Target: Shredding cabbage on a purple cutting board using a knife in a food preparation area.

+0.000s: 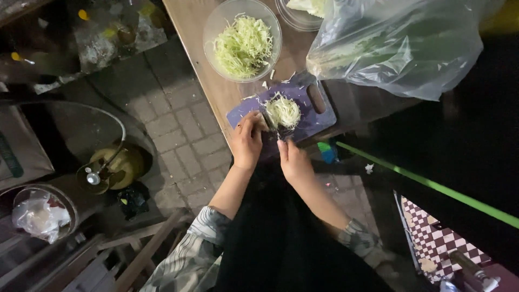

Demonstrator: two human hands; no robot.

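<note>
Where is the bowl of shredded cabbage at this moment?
In the head view, the clear bowl of shredded cabbage sits on the wooden table, upper centre, just beyond the purple cutting board and left of the plastic bag.

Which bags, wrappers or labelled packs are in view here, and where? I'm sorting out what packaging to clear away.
Clear plastic bag: top right on the wooden table, large, crumpled, with pale green leaves inside.
Small crumpled clear bag: lower left, inside a round container, whitish.
Checked package: lower right, flat, dark red and white squares.
No signs or screens show.
</note>
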